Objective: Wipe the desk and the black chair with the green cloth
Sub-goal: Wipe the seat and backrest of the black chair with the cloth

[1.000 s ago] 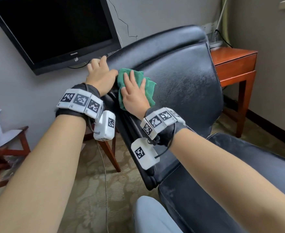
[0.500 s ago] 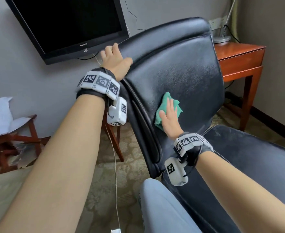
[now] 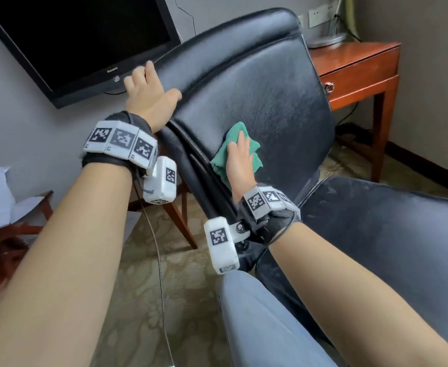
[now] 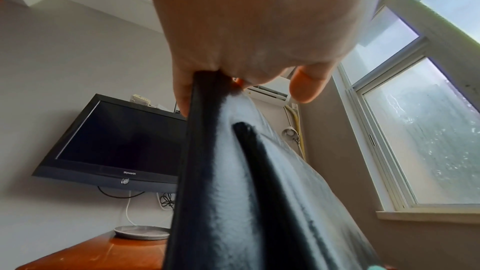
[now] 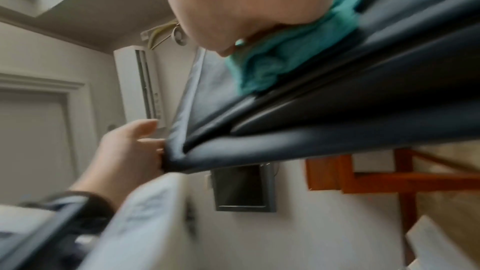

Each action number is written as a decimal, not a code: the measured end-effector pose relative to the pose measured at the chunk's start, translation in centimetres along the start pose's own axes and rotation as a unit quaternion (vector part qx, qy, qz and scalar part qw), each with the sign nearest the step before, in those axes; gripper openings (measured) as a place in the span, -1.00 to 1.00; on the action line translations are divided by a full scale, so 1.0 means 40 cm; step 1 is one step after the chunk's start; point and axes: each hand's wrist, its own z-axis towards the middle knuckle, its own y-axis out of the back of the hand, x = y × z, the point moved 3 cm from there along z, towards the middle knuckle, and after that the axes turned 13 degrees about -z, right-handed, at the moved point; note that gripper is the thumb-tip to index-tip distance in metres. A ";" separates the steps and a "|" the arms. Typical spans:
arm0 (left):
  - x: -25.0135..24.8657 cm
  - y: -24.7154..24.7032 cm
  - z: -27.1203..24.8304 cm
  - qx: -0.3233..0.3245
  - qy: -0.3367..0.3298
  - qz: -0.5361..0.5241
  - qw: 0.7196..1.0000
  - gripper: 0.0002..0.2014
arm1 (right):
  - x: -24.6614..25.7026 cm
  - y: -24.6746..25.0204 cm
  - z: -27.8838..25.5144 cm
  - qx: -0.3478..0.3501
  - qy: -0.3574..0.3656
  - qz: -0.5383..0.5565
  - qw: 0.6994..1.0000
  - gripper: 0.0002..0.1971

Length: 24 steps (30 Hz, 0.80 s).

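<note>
Right hand presses cloth flat-fingered on chair backrest, left hand grasping its left edge; best keep that brace, wipe in overlapping passes rightward.

Black chair at centre: glossy leather-like upholstery, fine grain. Green cloth mid-frame: soft, matt, fuzzy. Side table upper right: polished reddish wood. Carpet below: matt, patterned.

wooden desk crowding black chair, open backrest above cloth
</note>
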 end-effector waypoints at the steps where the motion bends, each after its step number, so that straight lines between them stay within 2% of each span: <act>1: -0.002 -0.002 -0.002 -0.009 -0.002 0.002 1.000 -0.30 | -0.033 0.000 -0.017 -0.010 0.006 0.000 1.000 -0.47; 3: -0.003 -0.006 -0.003 -0.025 -0.005 0.006 1.000 -0.30 | -0.122 -0.003 -0.051 -0.030 -0.023 0.001 0.999 -0.46; 9: 0.000 -0.013 -0.004 -0.042 -0.015 0.021 0.999 -0.31 | -0.350 -0.023 -0.080 -0.036 -0.202 0.100 0.974 -0.51; 10: 0.001 -0.015 -0.004 -0.046 -0.015 0.024 0.999 -0.30 | -0.377 -0.037 -0.073 -0.039 -0.222 0.121 0.967 -0.56; 12: 0.003 -0.017 -0.004 -0.048 -0.015 0.032 0.998 -0.29 | -0.418 -0.064 -0.034 -0.042 -0.234 0.094 0.967 -0.71; 13: 0.002 -0.017 -0.003 -0.048 -0.016 0.037 0.998 -0.29 | -0.400 -0.066 -0.033 -0.037 -0.238 0.097 0.966 -0.69; 15: 0.003 -0.016 -0.003 -0.046 -0.013 0.041 0.998 -0.28 | -0.297 -0.048 -0.059 -0.025 -0.243 0.140 0.960 -0.47; 18: 0.003 -0.016 -0.004 -0.044 -0.011 0.041 0.998 -0.28 | -0.165 -0.023 -0.065 -0.025 -0.208 0.143 0.967 -0.43; 20: 0.001 -0.015 -0.004 -0.046 -0.012 0.044 0.998 -0.27 | -0.085 -0.017 -0.081 0.003 -0.162 0.112 0.980 -0.40; 22: 0.004 -0.015 -0.005 -0.045 -0.013 0.041 0.998 -0.28 | -0.048 -0.024 -0.098 0.018 -0.119 0.074 0.990 -0.35; 24: 0.010 -0.013 -0.006 -0.047 -0.009 0.021 0.999 -0.31 | -0.064 -0.032 -0.117 0.011 -0.084 0.028 0.996 -0.34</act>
